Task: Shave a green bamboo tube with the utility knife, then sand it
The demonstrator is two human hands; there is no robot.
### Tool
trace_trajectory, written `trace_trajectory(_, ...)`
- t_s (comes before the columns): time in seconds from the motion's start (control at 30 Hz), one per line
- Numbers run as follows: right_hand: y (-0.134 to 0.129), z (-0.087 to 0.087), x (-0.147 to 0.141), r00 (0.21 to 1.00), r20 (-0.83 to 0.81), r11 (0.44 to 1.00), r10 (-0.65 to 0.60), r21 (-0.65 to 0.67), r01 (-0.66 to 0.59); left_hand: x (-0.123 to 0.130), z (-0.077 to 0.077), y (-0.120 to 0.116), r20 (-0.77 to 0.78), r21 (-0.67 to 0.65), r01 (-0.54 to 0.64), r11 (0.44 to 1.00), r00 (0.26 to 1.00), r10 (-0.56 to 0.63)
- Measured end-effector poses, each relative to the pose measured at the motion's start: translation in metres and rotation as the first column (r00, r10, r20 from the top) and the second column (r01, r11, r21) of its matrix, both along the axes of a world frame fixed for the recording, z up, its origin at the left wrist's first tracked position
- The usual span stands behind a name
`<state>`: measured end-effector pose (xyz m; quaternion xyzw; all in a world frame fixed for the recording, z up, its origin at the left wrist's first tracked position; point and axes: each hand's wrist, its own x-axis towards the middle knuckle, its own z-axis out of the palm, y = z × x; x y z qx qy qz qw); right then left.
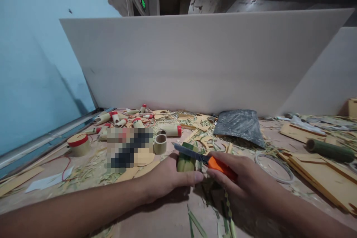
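Note:
My left hand (170,178) is wrapped around a short green bamboo piece (186,161), its thumb lying across the near end. In my right hand (234,173) is an orange-handled utility knife (220,167). The knife's blade points left and crosses over the upper part of the bamboo; whether it touches the surface I cannot tell. Green shavings (196,223) lie on the table just below both hands. Beyond my left hand stands a pale, hollow bamboo ring (160,144).
Several red-capped bamboo tubes (171,131) lie at the back left. A dark grey sheet (238,124) rests behind my right hand. To the right are a tape-like ring (275,169), wooden panels (320,178) and a green bamboo tube (330,150). A white board (206,63) rises behind.

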<state>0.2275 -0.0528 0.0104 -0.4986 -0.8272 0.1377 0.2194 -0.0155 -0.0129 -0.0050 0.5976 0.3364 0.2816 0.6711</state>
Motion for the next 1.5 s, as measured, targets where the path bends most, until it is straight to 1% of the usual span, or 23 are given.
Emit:
trace_trajectory(0.07,-0.003,-0.001,-0.005,0.999,-0.009,0.999,0.031,-0.033,-0.031,0.001,0.005,-0.001,0.031,0.064,0.023,0.998,0.999,-0.025)
trace_trajectory(0.13,-0.005,0.000,-0.010,0.996,-0.039,0.993,0.080,-0.079,-0.083,0.002,0.009,-0.003,0.083,0.089,0.033,0.995,0.996,-0.040)
trace_trajectory(0.23,-0.008,0.000,-0.015,0.988,-0.077,0.985,0.131,-0.107,-0.139,0.002,0.009,-0.006,0.154,0.029,0.012,1.000,0.988,-0.017)
trace_trajectory(0.3,-0.010,-0.002,-0.016,0.990,-0.067,0.988,0.121,-0.089,-0.127,0.003,0.008,-0.007,0.171,-0.024,0.011,1.000,0.985,-0.007)
trace_trajectory(0.37,-0.011,-0.006,-0.017,0.996,-0.040,0.995,0.082,-0.053,-0.085,0.005,0.007,-0.008,0.178,-0.032,0.016,0.999,0.984,-0.010)
trace_trajectory(0.43,-0.011,-0.011,-0.018,0.999,0.003,0.999,0.034,-0.002,-0.034,0.007,0.006,-0.006,0.186,0.022,-0.004,1.000,0.983,0.000)
trace_trajectory(0.47,-0.010,-0.013,-0.018,1.000,0.030,0.999,0.008,0.032,-0.009,0.008,0.006,-0.005,0.173,0.054,-0.028,0.998,0.985,0.019)
trace_trajectory(0.53,-0.006,-0.015,-0.017,0.996,0.086,0.994,-0.039,0.107,0.029,0.009,0.004,-0.003,0.095,0.088,-0.065,0.994,0.994,0.057)
trace_trajectory(0.63,0.012,-0.010,-0.006,0.978,0.095,0.965,-0.183,0.206,0.161,0.007,0.000,-0.003,-0.027,0.065,-0.036,0.997,0.999,0.038)
trace_trajectory(0.67,0.020,-0.007,0.000,0.962,0.074,0.942,-0.264,0.232,0.241,0.006,-0.002,-0.003,-0.033,0.053,-0.024,0.998,0.999,0.026)
trace_trajectory(0.7,0.027,-0.004,0.006,0.948,0.062,0.926,-0.311,0.244,0.288,0.005,-0.003,-0.004,-0.036,0.046,-0.016,0.999,0.999,0.017)
trace_trajectory(0.77,0.037,-0.001,0.018,0.930,0.039,0.901,-0.367,0.264,0.344,0.003,-0.004,-0.004,-0.045,0.034,-0.013,0.999,0.999,0.014)
trace_trajectory(0.8,0.038,0.000,0.021,0.934,0.032,0.906,-0.357,0.255,0.338,0.003,-0.004,-0.004,-0.049,0.028,-0.009,1.000,0.999,0.010)
trace_trajectory(0.87,0.035,-0.001,0.021,0.955,0.024,0.932,-0.297,0.223,0.285,0.002,-0.002,-0.002,-0.033,0.031,-0.003,1.000,0.999,0.004)
trace_trajectory(1.0,0.019,0.001,0.008,0.981,-0.027,0.965,-0.193,0.177,0.195,-0.001,0.003,0.001,-0.004,0.066,-0.010,0.998,1.000,0.010)
trace_trajectory(1.07,0.012,0.004,0.003,0.989,-0.060,0.979,-0.131,0.151,0.139,-0.001,0.004,0.000,-0.005,0.051,-0.006,0.999,1.000,0.006)
trace_trajectory(1.13,0.009,0.005,0.000,0.996,-0.060,0.990,-0.071,0.120,0.078,0.001,0.005,-0.001,-0.006,0.007,0.000,1.000,1.000,0.000)
trace_trajectory(1.2,0.007,0.003,-0.001,0.999,-0.022,0.995,-0.040,0.090,0.041,0.003,0.006,-0.003,-0.005,-0.043,-0.001,0.999,1.000,0.001)
trace_trajectory(1.27,0.005,0.000,-0.002,0.999,0.012,0.997,-0.038,0.070,0.037,0.004,0.007,-0.003,0.000,-0.060,-0.007,0.998,1.000,0.007)
trace_trajectory(1.33,0.004,-0.002,-0.004,0.999,0.022,0.998,-0.031,0.050,0.029,0.005,0.007,-0.003,0.013,-0.015,-0.001,1.000,1.000,0.001)
trace_trajectory(1.4,0.001,-0.003,-0.007,1.000,0.020,1.000,0.013,0.023,-0.013,0.004,0.007,-0.003,0.051,0.043,0.009,0.999,0.999,-0.011)
trace_trajectory(1.43,-0.001,-0.003,-0.008,0.999,0.017,0.999,0.045,0.007,-0.045,0.003,0.006,-0.003,0.081,0.052,0.013,0.999,0.997,-0.017)
trace_trajectory(1.5,-0.004,-0.004,-0.011,0.994,0.011,0.994,0.105,-0.015,-0.105,0.003,0.005,-0.004,0.152,0.022,0.024,0.999,0.988,-0.027)
